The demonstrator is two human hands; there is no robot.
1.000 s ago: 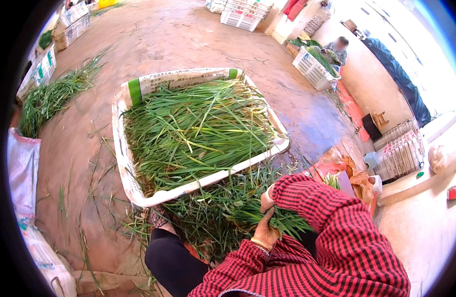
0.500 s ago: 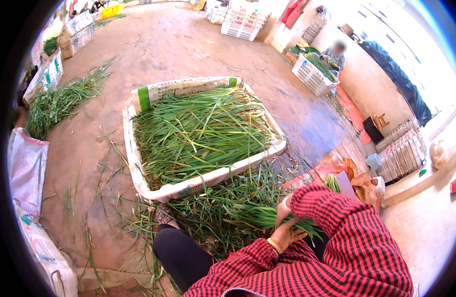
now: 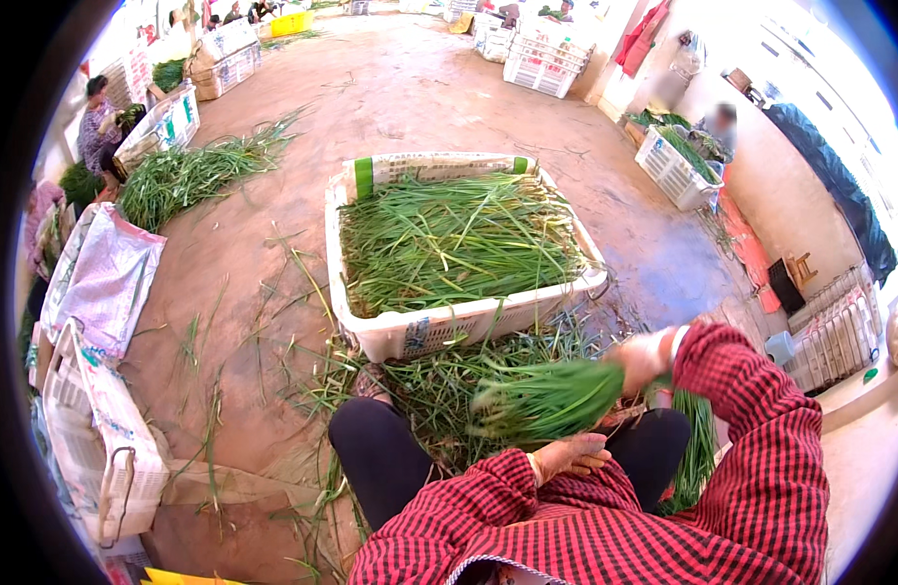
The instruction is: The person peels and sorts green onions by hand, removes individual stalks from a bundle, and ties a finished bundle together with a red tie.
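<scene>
My right hand (image 3: pixel 644 362) grips one end of a bunch of green chives (image 3: pixel 546 398), its leafy tips fanning left and blurred by motion. Below it, my left hand (image 3: pixel 570 455) lies over my lap, palm up, fingers stretched and nothing in it. In front of my knees stands a white plastic crate (image 3: pixel 468 319) with a printed sheet lining its far side. A thick layer of chives (image 3: pixel 458 244) fills the crate. Loose leaves (image 3: pixel 439 390) litter the floor between the crate and my legs. More chives (image 3: pixel 697 439) hang beside my right knee, partly behind my sleeve.
At the left rest a pile of greens (image 3: pixel 200 175), a pale sack (image 3: pixel 108 268) and a white crate (image 3: pixel 113 439). Several people sit by crates farther off. Against the right wall are another filled crate (image 3: pixel 671 174), a black crate (image 3: pixel 786 285) and stacked baskets (image 3: pixel 839 331).
My right hand has lifted the chives up and to the right, away from my left hand, which has let go of them. The view has shifted leftward.
</scene>
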